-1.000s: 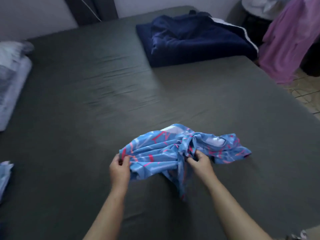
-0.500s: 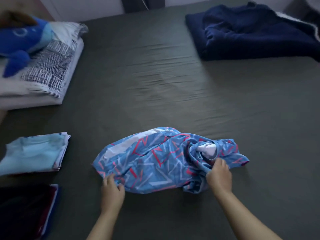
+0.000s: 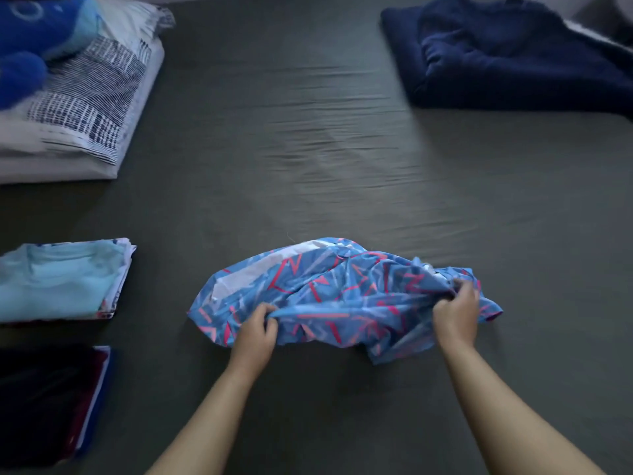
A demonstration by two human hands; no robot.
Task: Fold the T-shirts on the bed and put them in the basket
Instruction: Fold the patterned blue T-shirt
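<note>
A crumpled blue T-shirt with pink and white streaks lies on the dark grey bed, near its front. My left hand pinches a fold of its near edge on the left side. My right hand grips bunched cloth at its right end. A folded light blue T-shirt lies at the left. In front of it sits a folded dark T-shirt on other folded cloth. No basket is in view.
A patterned white pillow with a blue plush toy on it lies at the far left. A heaped navy blanket covers the far right corner of the bed.
The view has swung left and down, bringing the folded shirts and pillow into sight. Both hands have taken new holds on the patterned shirt, which is now spread wider and lifted along its near edge.
</note>
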